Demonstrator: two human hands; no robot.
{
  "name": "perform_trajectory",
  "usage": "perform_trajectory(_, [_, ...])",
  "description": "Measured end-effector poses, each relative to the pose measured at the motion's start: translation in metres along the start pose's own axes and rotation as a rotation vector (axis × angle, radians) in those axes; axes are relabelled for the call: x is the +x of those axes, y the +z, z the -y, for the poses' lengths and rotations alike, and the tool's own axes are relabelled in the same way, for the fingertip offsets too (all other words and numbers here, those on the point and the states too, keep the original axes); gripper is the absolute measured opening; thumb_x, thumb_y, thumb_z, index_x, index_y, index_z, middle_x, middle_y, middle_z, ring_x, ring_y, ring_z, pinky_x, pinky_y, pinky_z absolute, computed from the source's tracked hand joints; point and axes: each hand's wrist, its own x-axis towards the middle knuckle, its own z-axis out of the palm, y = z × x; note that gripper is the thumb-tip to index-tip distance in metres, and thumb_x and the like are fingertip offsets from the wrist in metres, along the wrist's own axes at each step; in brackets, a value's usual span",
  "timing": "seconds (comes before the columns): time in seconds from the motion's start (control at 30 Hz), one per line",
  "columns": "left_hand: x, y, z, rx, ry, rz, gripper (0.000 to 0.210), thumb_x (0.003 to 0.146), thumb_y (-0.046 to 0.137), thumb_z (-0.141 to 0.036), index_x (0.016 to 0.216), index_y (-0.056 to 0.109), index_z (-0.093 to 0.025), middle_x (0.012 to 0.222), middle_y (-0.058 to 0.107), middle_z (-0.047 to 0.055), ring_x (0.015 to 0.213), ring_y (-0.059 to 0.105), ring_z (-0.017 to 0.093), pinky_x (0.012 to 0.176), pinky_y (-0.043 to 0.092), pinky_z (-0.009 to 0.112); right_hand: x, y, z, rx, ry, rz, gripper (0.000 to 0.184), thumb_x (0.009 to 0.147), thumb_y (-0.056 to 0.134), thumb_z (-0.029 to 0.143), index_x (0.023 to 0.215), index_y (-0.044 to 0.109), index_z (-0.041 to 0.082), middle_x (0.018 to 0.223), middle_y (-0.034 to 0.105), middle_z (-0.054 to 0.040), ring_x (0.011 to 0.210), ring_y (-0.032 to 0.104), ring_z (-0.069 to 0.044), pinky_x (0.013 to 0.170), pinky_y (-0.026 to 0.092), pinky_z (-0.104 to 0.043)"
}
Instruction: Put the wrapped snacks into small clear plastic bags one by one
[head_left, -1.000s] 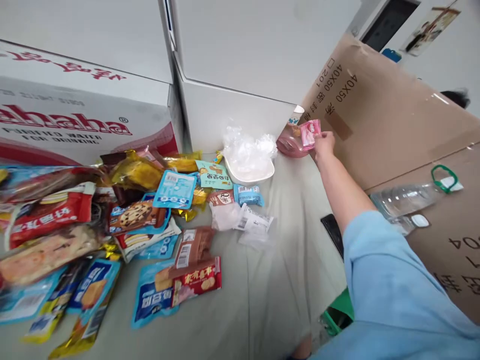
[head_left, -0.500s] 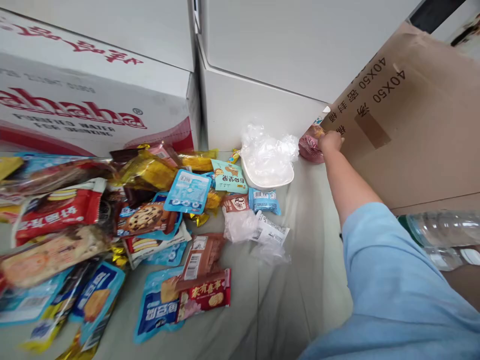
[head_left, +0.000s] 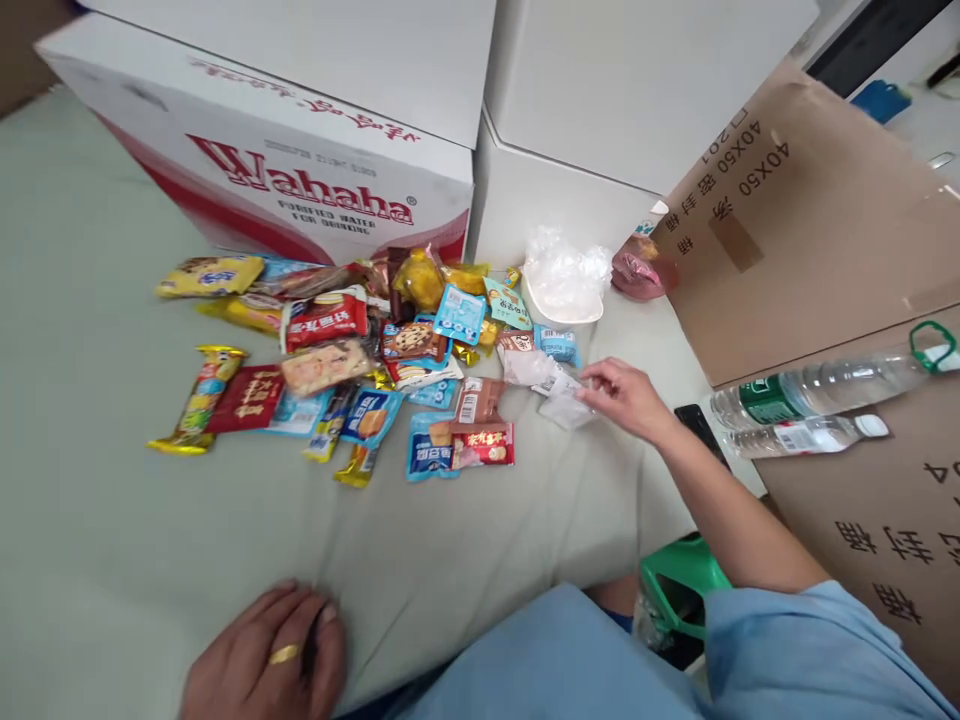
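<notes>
On the right part of the grey-green sheet (head_left: 442,550), one crumpled clear packet (head_left: 568,411) lies beside a heap of wrapped snacks (head_left: 326,320), with the right hand (head_left: 622,400) at it — whether its fingers pinch the plastic, I cannot tell. Near the lower left, the left hand (head_left: 266,650), wearing one gold ring (head_left: 284,655), rests with curled fingers; their undersides are hidden. Three packets — one blue (head_left: 431,447), one brown (head_left: 478,402), one red (head_left: 484,445) — overlap at the front. Farther back sits one white bowl (head_left: 562,309); rightward lie two clear bottles (head_left: 832,390).
</notes>
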Motion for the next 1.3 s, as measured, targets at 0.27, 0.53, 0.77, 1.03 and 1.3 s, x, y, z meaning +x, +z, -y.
perform_trajectory(0.27, [0.009,-0.007,-0.041,-0.331,-0.319,-0.011,0.019,0.098,0.061,-0.04,0.101,0.07,-0.023,0.097,0.073,0.006,0.084,0.071,0.021,0.075,0.058,0.035,-0.06,0.063,0.054,0.348,0.025,0.061,0.03,0.096,0.066,0.049,0.091,0.071,0.02,0.08,0.064,-0.0013,0.074,0.058,-0.017,0.07,0.047,-0.028])
perform_trajectory(0.53, [0.056,0.015,-0.097,-1.4,-0.967,0.435,0.062,0.075,0.085,-0.06,0.117,0.065,-0.02,0.114,0.074,0.01,0.094,0.071,0.023,0.072,0.06,0.031,-0.106,0.105,0.144,0.258,-0.648,0.132,0.023,0.099,0.06,0.015,0.111,0.077,0.025,0.099,0.069,-0.0073,0.089,0.059,-0.019,0.078,0.05,-0.031])
perform_trajectory(0.77, [0.049,0.024,-0.083,-1.517,-1.093,0.23,0.044,0.075,0.084,-0.05,0.099,0.072,-0.016,0.09,0.073,0.005,0.08,0.069,0.019,0.07,0.057,0.03,-0.142,0.116,0.135,0.071,-0.681,-0.11,0.04,0.093,0.058,-0.001,0.116,0.075,0.027,0.1,0.069,-0.0069,0.087,0.053,-0.019,0.075,0.048,-0.032])
perform_trajectory(1.03, [0.043,0.03,-0.091,-1.296,-1.023,0.128,0.052,0.076,0.078,-0.066,0.1,0.071,-0.02,0.085,0.066,0.003,0.076,0.063,0.019,0.062,0.053,0.029,-0.161,0.116,0.13,0.246,-0.42,-0.007,0.028,0.099,0.06,0.016,0.122,0.071,0.028,0.112,0.069,-0.0089,0.102,0.063,-0.024,0.086,0.055,-0.041])
perform_trajectory(1.3, [0.037,0.031,-0.1,-1.359,-0.897,0.219,0.06,0.06,0.095,-0.04,0.111,0.071,-0.02,0.109,0.076,0.005,0.103,0.069,0.023,0.094,0.052,0.035,-0.138,0.155,0.133,0.274,-0.243,0.091,0.017,0.101,0.059,0.028,0.096,0.075,0.023,0.087,0.071,-0.0054,0.083,0.06,-0.022,0.078,0.048,-0.035])
